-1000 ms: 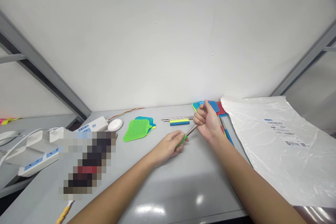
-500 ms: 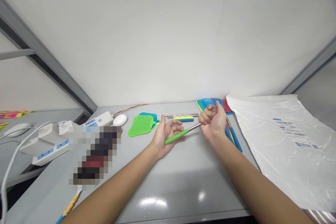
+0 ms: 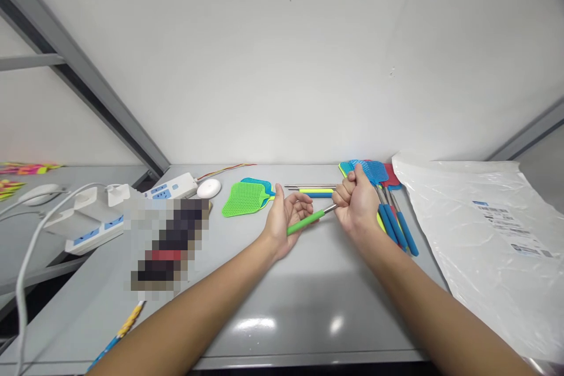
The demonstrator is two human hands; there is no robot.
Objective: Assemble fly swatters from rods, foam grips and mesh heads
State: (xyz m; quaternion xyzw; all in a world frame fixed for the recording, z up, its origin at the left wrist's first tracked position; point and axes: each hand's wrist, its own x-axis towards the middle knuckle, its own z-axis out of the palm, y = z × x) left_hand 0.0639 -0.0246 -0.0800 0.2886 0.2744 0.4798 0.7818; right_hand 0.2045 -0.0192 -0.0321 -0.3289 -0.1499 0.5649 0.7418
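Observation:
My right hand [image 3: 358,202] is closed in a fist round the thin metal rod [image 3: 330,208] of a green-handled telescopic stick. Its green grip [image 3: 305,224] slants down to the left across my left hand [image 3: 282,223], palm up, thumb raised and fingers loosely curled about it. Whatever is at the rod's far end is hidden in my right fist. Left of my hands lie a green fly swatter head [image 3: 244,198] and a blue one [image 3: 259,183] partly under it. Behind them rest metal rods [image 3: 308,186] with yellow and blue grips [image 3: 319,192].
Several fly swatters with blue handles [image 3: 399,226] lie to the right, beside a white plastic mailer [image 3: 476,270] with a label. On the left are power strips [image 3: 171,189], a white round device [image 3: 208,188], a white cable [image 3: 26,282] and a blurred-out object [image 3: 171,247].
The view has shifted slightly, showing more of the blue handles on the right. Less bare metal shows between my right fist and the green grip.

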